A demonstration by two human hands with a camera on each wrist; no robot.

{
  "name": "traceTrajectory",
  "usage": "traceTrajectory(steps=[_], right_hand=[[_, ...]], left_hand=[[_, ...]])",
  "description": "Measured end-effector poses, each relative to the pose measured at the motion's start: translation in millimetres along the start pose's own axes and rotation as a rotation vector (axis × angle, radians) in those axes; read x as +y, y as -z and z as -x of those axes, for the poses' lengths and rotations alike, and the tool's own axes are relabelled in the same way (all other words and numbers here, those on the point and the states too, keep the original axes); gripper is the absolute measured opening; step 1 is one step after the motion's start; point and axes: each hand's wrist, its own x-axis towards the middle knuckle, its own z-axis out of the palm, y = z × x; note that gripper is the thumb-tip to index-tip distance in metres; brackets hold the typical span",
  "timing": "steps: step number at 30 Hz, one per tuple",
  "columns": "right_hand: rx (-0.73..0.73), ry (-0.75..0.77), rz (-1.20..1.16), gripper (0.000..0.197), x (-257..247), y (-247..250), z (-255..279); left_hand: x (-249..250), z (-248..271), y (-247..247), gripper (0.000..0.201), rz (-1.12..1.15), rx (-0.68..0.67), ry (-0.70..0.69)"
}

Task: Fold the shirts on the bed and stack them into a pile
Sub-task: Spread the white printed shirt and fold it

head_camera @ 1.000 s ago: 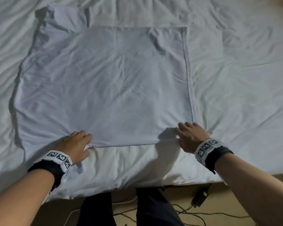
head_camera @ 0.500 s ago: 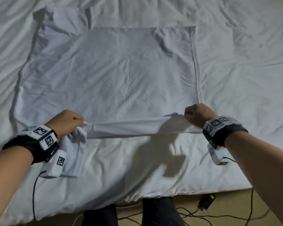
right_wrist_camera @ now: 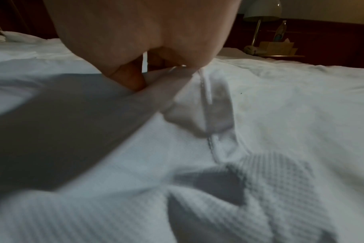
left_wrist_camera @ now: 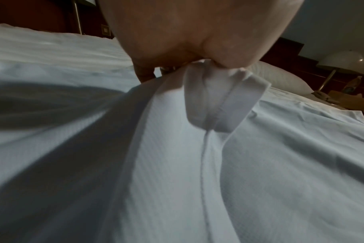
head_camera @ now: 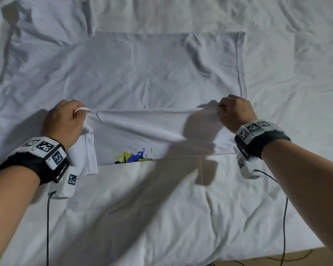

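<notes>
Both hands have lifted the white T-shirt's near edge off the bed; left hand and right hand fingers pinch it taut, exposing a colourful print, so the lengthwise fold is underway

A white shirt lies spread out flat on the bed. Its near edge is lifted off the bed and pulled tight in a straight line, folding over the rest. The turned-up part shows a small blue, yellow and green picture. One sleeve hangs down at the left.
</notes>
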Motion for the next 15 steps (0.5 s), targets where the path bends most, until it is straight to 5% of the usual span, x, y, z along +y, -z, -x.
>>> traceTrajectory(steps=[8, 12, 15], right_hand=[[0.008, -0.025, 0.042, 0.044, 8.4, -3.8, -34.6], [0.085, -0.031, 0.155, 0.037, 1.1, -12.0, -26.5], [0.209, 0.027, 0.128, 0.045, -21.1, -20.7, 0.1]], left_hand=[[3.6, -33.3, -10.2, 0.021, -0.131, 0.058, -0.006], [12.3, -31.6, -14.4, 0.053, -0.073, 0.054, 0.084], [39.3, -9.0, -26.1, 0.071, -0.088, 0.145, -0.074]])
